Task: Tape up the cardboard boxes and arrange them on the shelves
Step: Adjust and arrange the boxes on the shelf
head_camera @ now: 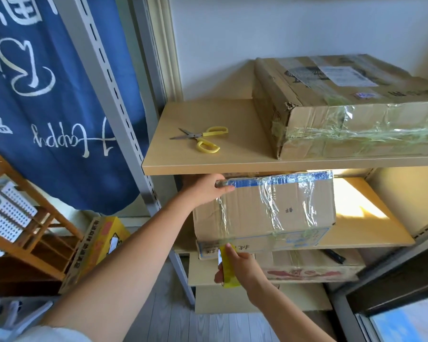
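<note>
1. We see scissors (200, 138) on the top shelf (208, 166), left of a big box (344, 107).
2. Below that shelf sits a taped box (265, 213).
3. Lower still lies another box (307, 267).

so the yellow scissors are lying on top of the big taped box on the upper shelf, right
Not quite. The head view shows the yellow scissors lying on the bare upper shelf board, left of the big taped box and apart from it, not on top of it.
</note>
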{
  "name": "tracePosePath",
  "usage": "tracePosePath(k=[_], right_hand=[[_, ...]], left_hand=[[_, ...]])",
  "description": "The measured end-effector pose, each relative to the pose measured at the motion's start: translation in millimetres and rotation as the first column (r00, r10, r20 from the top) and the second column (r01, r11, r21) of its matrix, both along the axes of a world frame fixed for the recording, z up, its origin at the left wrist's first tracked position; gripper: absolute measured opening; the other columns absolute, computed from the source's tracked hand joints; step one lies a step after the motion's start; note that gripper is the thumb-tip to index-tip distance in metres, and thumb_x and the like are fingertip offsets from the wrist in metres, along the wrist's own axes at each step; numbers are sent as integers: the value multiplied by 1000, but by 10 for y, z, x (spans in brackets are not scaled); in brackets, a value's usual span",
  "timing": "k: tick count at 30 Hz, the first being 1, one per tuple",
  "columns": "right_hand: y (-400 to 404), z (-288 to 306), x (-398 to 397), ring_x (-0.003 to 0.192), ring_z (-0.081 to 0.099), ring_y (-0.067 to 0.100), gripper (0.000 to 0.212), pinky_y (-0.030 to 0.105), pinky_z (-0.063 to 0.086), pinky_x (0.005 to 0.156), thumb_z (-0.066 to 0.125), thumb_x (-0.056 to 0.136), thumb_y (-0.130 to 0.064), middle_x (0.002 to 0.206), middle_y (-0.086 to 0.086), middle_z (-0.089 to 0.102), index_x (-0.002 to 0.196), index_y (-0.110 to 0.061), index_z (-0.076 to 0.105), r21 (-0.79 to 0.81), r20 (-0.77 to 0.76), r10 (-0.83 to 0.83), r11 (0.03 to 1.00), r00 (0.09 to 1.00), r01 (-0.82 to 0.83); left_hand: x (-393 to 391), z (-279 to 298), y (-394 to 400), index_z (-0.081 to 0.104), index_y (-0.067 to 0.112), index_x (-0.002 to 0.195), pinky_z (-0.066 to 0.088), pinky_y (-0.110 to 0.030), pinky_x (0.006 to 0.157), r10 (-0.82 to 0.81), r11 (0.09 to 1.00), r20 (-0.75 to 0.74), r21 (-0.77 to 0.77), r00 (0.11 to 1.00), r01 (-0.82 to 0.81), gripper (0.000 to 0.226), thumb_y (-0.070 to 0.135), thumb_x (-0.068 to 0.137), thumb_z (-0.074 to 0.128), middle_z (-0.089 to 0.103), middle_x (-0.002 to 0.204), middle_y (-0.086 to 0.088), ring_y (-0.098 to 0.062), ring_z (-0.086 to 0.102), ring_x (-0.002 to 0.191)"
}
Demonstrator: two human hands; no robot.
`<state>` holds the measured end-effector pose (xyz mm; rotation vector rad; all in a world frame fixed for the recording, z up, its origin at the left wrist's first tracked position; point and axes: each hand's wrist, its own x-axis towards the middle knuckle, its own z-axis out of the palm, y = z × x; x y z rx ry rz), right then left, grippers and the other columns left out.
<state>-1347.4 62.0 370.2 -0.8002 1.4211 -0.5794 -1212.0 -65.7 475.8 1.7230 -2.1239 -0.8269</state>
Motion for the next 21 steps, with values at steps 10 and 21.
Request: tracePosePath(k=[10,21], right_hand=[[-342,-33,89,52,68,28,51,30,55,48,47,101,-40,71,19,68,98,9,60,149,18,-2,989,1000,-1],[-120,-224,14,69,70,19,54,30,53,75,42,101,-47,79,16,75,92,-1,68,-69,85,-27,997,996,33]], left_hand=[[74,-405,-164,48,26,142,49,-32,92,0,955,237,-289,972,70,51,39,94,60,60,130,3,-20,56,121],[260,-1252,255,-11,28,154,-12,-38,121,-375,873,534,-72,758,483,79,71,93,14,-18,160,11,-10,-20,147]])
